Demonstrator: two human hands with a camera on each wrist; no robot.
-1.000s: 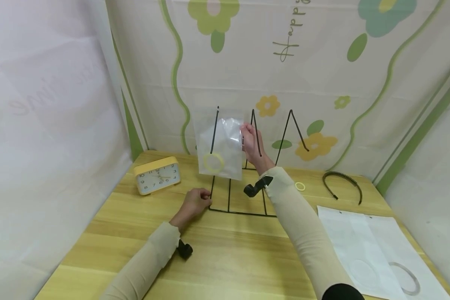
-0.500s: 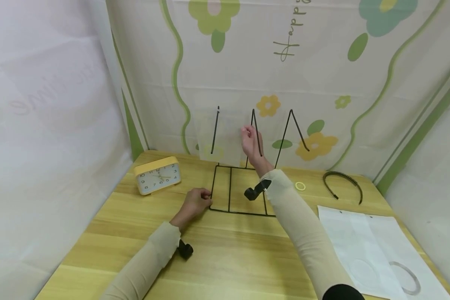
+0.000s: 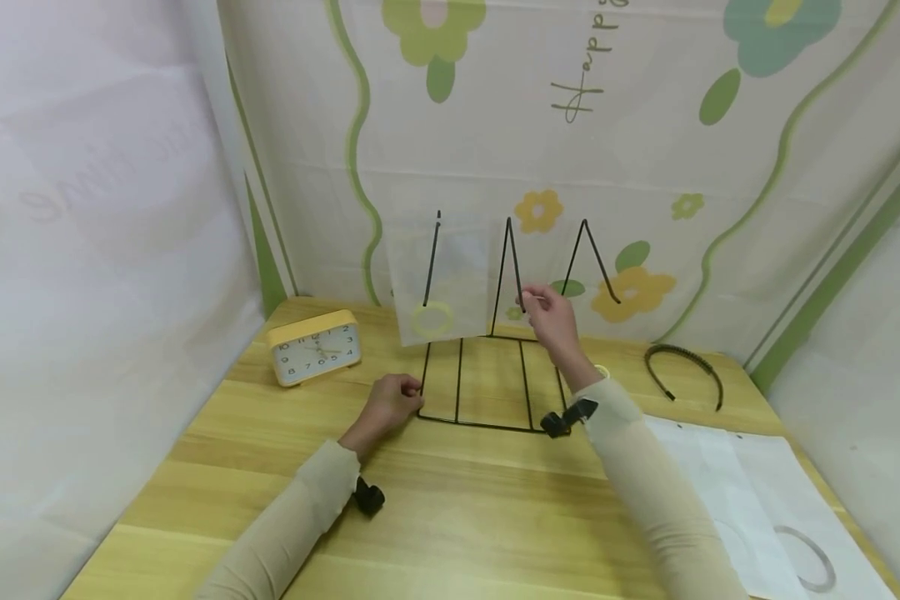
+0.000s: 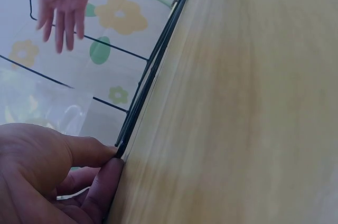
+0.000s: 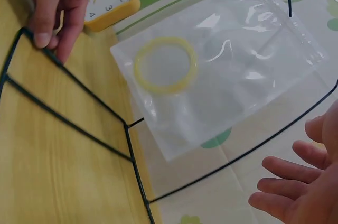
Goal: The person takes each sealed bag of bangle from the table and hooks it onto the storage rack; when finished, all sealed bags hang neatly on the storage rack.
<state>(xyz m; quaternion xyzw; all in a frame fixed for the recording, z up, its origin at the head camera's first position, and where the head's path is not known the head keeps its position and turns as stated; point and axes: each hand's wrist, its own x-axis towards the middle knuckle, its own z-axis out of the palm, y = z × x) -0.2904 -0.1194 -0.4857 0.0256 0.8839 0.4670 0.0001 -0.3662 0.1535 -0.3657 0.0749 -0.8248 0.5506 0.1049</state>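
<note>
A black wire rack stands on the wooden table, with upright hooks rising at its back. My left hand pinches the rack's front left corner between thumb and fingers; the left wrist view shows the thumb against the wire. On the left hook hangs a clear plastic bag with a yellow ring, perhaps a bangle, inside. My right hand is apart from the bag, beside the middle hook. In the right wrist view its fingers are spread and hold nothing.
A yellow alarm clock stands at the left. Right of the rack lie a second yellow ring, partly behind my wrist, and a dark braided headband. At the front right is a white sheet or bag with a ring shape visible.
My right hand has left the bag's right edge and moved right and down. The bag swung back, then forward again on its hook. My left hand has kept its place on the rack.
</note>
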